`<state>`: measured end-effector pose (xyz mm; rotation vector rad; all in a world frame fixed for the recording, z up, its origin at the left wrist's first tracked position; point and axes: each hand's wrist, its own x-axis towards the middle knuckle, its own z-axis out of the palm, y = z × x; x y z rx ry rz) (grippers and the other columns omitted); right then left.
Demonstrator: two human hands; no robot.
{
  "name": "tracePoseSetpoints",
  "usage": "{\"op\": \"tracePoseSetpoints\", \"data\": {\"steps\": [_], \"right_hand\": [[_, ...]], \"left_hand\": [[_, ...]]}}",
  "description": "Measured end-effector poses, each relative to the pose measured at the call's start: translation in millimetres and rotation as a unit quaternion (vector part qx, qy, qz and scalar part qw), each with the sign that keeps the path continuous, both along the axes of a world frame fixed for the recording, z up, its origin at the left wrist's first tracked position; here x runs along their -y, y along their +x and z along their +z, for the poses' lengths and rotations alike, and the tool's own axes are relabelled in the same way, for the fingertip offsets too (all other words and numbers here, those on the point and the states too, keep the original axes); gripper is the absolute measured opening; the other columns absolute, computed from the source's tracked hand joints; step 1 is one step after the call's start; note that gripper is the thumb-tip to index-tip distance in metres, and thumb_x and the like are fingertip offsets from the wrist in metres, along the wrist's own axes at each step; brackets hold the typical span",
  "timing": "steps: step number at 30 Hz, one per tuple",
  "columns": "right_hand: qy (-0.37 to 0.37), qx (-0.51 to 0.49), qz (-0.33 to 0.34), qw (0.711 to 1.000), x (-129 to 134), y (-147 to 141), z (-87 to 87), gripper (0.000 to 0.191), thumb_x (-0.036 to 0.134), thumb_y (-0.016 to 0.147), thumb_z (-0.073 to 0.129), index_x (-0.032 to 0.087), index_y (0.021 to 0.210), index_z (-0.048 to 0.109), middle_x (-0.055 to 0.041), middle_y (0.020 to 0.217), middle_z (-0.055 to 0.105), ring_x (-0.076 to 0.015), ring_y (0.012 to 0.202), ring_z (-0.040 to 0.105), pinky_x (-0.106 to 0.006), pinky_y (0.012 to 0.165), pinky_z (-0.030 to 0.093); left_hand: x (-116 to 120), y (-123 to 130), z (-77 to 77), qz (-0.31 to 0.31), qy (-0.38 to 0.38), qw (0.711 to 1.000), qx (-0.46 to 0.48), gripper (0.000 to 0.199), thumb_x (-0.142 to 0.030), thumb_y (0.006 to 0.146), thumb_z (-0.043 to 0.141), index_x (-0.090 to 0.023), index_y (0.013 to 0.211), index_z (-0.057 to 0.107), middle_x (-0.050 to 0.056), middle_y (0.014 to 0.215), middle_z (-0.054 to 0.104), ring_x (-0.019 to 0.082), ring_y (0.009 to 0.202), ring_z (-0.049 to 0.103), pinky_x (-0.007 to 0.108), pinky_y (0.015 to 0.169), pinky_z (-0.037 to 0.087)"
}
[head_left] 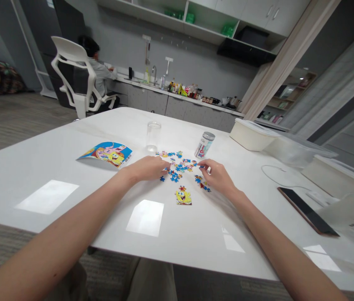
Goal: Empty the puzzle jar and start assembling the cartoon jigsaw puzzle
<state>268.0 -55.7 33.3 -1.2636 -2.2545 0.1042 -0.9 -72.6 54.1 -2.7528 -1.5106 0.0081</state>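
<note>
Loose jigsaw puzzle pieces (181,167), mostly blue with some pink and yellow, lie spread on the white table. My left hand (151,168) is at their left side with fingers curled together; what its fingertips hold, if anything, is hidden. On the right, my right hand (217,175) pinches a small blue puzzle piece (201,166) between thumb and forefinger. More pieces (202,183) lie just below that hand. Nearer to me is a joined yellow cartoon-face section (183,197), with a reddish piece (182,188) at its top edge.
A curled picture sheet (106,154) lies left of the pieces. Behind them stand a clear jar (153,136) and a lidded tube (205,145). To the right are a phone (306,211), a cable and storage boxes (253,134). A person sits in a white chair (84,79) beyond.
</note>
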Motion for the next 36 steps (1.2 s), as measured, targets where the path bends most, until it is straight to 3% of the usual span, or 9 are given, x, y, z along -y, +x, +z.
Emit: {"op": "tracePoseSetpoints", "data": {"steps": [5,9,15,21,27,31,36], "right_hand": [[-0.054,0.078,0.008,0.995,-6,5,-10.3,0.022,0.018,0.087,0.052,0.017,0.101,0.069,-0.0083,0.100,0.063,-0.0176,0.090,0.061,-0.030,0.086,0.046],[-0.058,0.082,-0.002,0.995,-8,8,-12.2,0.027,0.018,0.087,0.050,0.015,0.110,0.064,-0.0084,0.099,0.061,-0.0177,0.091,0.060,-0.030,0.087,0.046],[-0.087,0.093,-0.040,0.991,-6,10,-3.0,0.040,0.000,0.067,0.050,0.015,0.101,0.064,-0.0059,0.094,0.062,-0.0152,0.080,0.058,-0.025,0.076,0.045],[-0.111,0.078,-0.018,0.991,-3,4,2.1,0.036,0.003,0.063,0.052,0.016,0.093,0.066,-0.0029,0.082,0.062,-0.0140,0.072,0.055,-0.024,0.069,0.044],[-0.120,0.013,-0.018,0.992,-2,0,4.6,0.017,0.012,0.069,0.053,0.018,0.080,0.065,0.0018,0.066,0.056,-0.0128,0.063,0.054,-0.023,0.062,0.043],[-0.114,-0.036,-0.024,0.993,-3,1,6.1,0.019,0.012,0.071,0.051,0.018,0.082,0.064,-0.0001,0.073,0.060,-0.0130,0.065,0.056,-0.024,0.063,0.046],[-0.139,0.030,-0.057,0.988,-5,4,4.1,0.034,0.002,0.062,0.051,0.016,0.089,0.067,-0.0033,0.085,0.063,-0.0122,0.067,0.056,-0.023,0.065,0.046]], "left_hand": [[0,0,-0.1,-0.002,0.000,1.000,0.000,0.030,-0.031,0.093,0.044,-0.022,0.113,0.065,0.012,0.096,0.071,0.022,0.086,0.066,0.029,0.071,0.047],[0,0,0.6,-0.003,-0.004,1.000,0.000,0.030,-0.030,0.093,0.044,-0.022,0.114,0.064,0.011,0.095,0.070,0.021,0.086,0.066,0.029,0.072,0.047],[-1,-1,-0.3,-0.008,-0.004,1.000,0.001,0.029,-0.030,0.093,0.044,-0.022,0.111,0.064,0.011,0.094,0.070,0.020,0.085,0.065,0.029,0.072,0.047],[-2,-1,-1.3,-0.011,-0.003,1.000,0.002,0.029,-0.030,0.093,0.043,-0.021,0.111,0.064,0.011,0.095,0.071,0.021,0.085,0.066,0.030,0.072,0.047],[0,0,0.0,-0.005,-0.009,1.000,0.005,0.029,-0.029,0.093,0.044,-0.021,0.112,0.064,0.012,0.097,0.071,0.022,0.087,0.066,0.030,0.074,0.048],[0,-1,-0.2,-0.009,-0.006,1.000,0.003,0.029,-0.029,0.092,0.044,-0.021,0.110,0.065,0.012,0.095,0.071,0.022,0.086,0.066,0.030,0.072,0.047],[-2,-1,-1.7,-0.014,-0.001,1.000,-0.002,0.030,-0.030,0.093,0.042,-0.021,0.112,0.064,0.012,0.095,0.070,0.023,0.085,0.066,0.031,0.072,0.047]]}}
